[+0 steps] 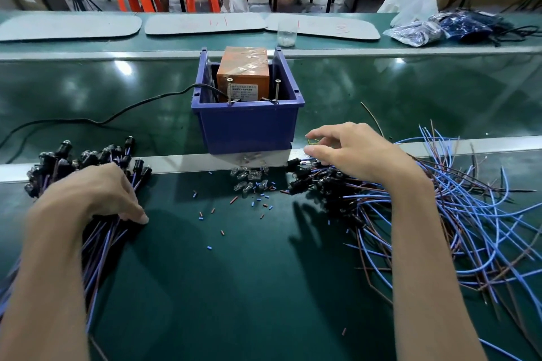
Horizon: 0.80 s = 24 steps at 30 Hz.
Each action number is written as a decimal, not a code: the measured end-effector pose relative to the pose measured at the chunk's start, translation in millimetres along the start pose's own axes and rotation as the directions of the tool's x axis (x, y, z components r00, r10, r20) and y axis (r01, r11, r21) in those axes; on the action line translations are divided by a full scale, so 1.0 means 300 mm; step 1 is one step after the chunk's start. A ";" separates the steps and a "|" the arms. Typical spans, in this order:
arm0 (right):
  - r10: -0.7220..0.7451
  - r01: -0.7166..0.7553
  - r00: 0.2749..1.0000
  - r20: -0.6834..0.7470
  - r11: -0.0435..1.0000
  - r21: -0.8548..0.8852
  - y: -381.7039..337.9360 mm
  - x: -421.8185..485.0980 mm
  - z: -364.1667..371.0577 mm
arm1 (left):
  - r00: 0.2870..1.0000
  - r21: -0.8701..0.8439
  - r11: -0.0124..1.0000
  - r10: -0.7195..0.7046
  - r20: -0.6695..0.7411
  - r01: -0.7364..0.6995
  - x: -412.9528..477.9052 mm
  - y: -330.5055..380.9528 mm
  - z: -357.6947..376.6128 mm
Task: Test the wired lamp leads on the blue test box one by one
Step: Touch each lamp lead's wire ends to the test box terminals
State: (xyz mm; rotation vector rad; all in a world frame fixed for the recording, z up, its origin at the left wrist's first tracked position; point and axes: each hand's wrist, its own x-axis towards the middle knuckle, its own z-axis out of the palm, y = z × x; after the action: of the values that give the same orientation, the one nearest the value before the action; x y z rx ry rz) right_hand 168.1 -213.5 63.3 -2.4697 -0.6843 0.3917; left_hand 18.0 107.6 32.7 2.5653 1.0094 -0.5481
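Left hand (96, 193) grips the left lead bundle (58, 155) with curled fingers; right hand (355, 152) hovers over the right pile (322, 184), fingers loosely spread.

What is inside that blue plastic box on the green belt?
An orange tape-wrapped block sits inside the blue plastic box, with two long metal screws standing at its front rim and a black cable entering. The front wall hides the bottom.

Test box (249, 126) centre, lead bundle (88, 161) left, loose leads (440, 214) right
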 end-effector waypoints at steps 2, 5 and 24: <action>-0.041 0.041 0.999 0.001 0.999 0.029 -0.019 -0.003 0.005 | 0.997 -0.008 0.999 0.034 -0.072 -0.034 -0.013 0.006 -0.007; -0.169 0.172 0.985 -0.032 0.969 0.177 -0.073 -0.008 0.021 | 0.944 -0.131 0.986 0.055 -0.326 -0.103 -0.040 0.007 -0.054; -0.088 0.349 0.937 -0.338 0.192 0.917 -0.318 -0.012 0.220 | 0.745 -0.765 0.250 0.531 -0.404 -0.593 -0.384 0.383 -0.049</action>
State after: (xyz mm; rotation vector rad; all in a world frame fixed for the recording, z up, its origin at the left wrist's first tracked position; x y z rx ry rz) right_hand 101.7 -118.5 64.8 -1.0895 -0.4398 0.2840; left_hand 24.2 -31.9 117.3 1.7383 0.1383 0.2542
